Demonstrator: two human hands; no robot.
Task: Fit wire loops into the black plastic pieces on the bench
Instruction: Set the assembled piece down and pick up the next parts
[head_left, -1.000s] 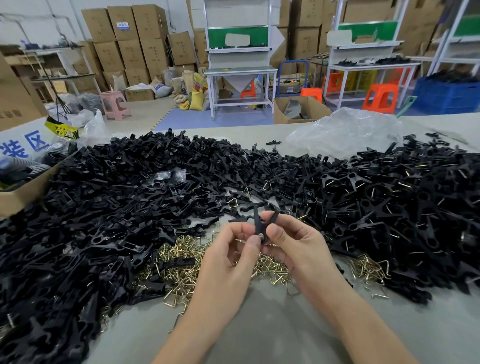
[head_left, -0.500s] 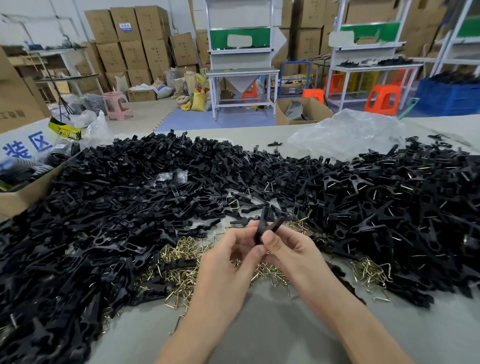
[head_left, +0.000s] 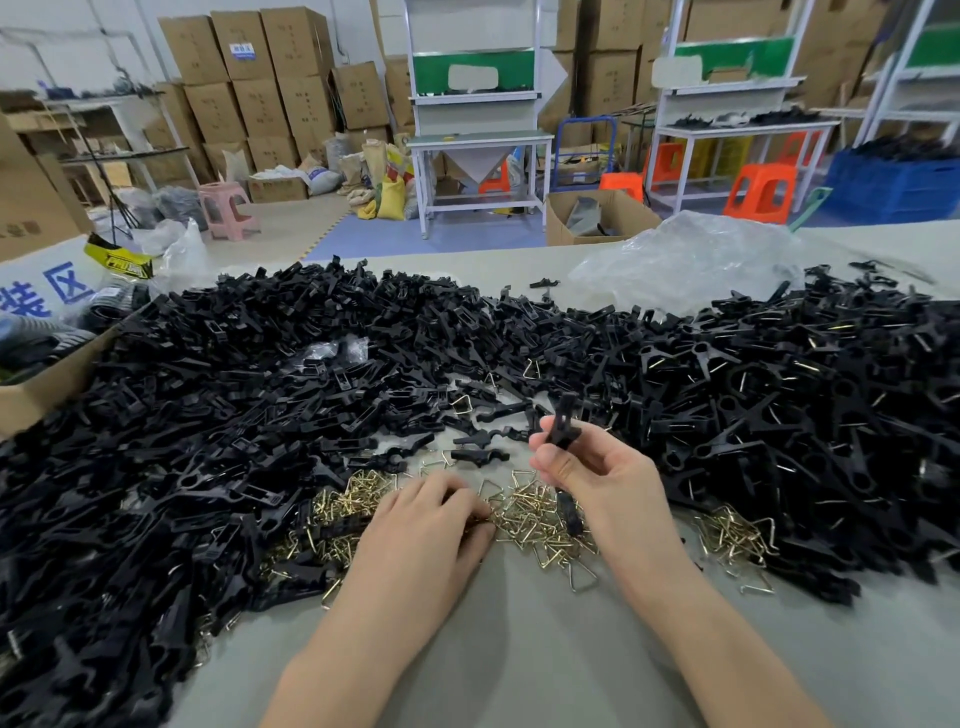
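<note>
My right hand (head_left: 597, 473) grips a black plastic piece (head_left: 563, 423) upright above the bench, its top sticking out over my thumb. My left hand (head_left: 431, 525) lies palm down on the heap of brass wire loops (head_left: 535, 519), fingertips curled into the loops; whether it pinches one is hidden. A big mound of bare black pieces (head_left: 208, 415) spreads to the left. Another mound of black pieces with wire showing in them (head_left: 779, 415) lies to the right.
The grey bench (head_left: 519, 665) shows bare surface near me. A cardboard box (head_left: 47, 384) stands at the left edge and a crumpled clear plastic bag (head_left: 685, 260) at the back right. A smaller clump of loops (head_left: 732, 540) lies right of my right wrist.
Both hands held the black piece together before. Now my left hand has let go and dropped down onto the wire loops, while my right hand keeps the piece and has shifted slightly right.
</note>
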